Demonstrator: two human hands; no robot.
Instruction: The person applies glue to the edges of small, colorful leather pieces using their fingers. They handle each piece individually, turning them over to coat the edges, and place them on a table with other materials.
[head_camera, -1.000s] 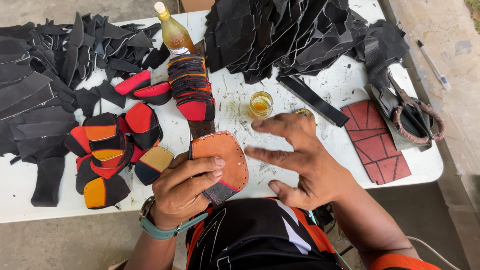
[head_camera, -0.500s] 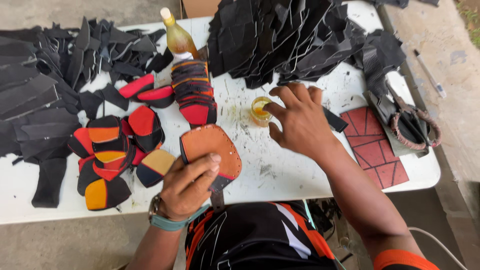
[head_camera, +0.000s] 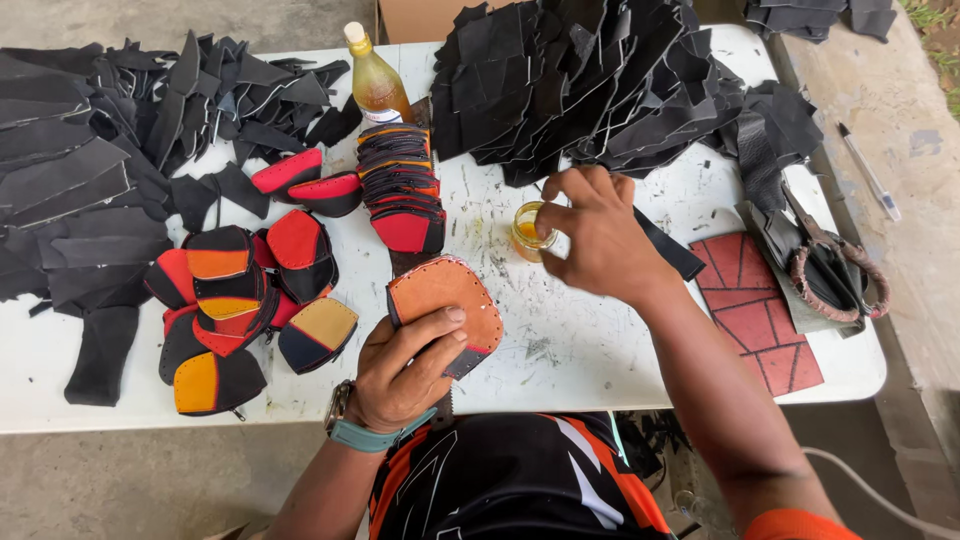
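My left hand (head_camera: 405, 370) grips an orange leather shoe piece (head_camera: 450, 295) with stitch holes along its edge, held flat over the near edge of the white table (head_camera: 600, 350). My right hand (head_camera: 600, 235) reaches forward, its fingertips bunched at the rim of a small jar of yellow glue (head_camera: 527, 232). Whether the fingers hold anything I cannot tell.
A bottle of amber liquid (head_camera: 375, 85) stands at the back. A stack of red and black pieces (head_camera: 400, 190) lies behind the jar, more coloured pieces (head_camera: 240, 300) at left. Black leather heaps (head_camera: 590, 80) fill the back. Red cut sheet (head_camera: 755, 310) and scissors (head_camera: 835, 265) lie right.
My right hand moved from hovering spread beside the orange piece forward to the glue jar, fingers now closed at its rim. The left hand kept the orange piece.
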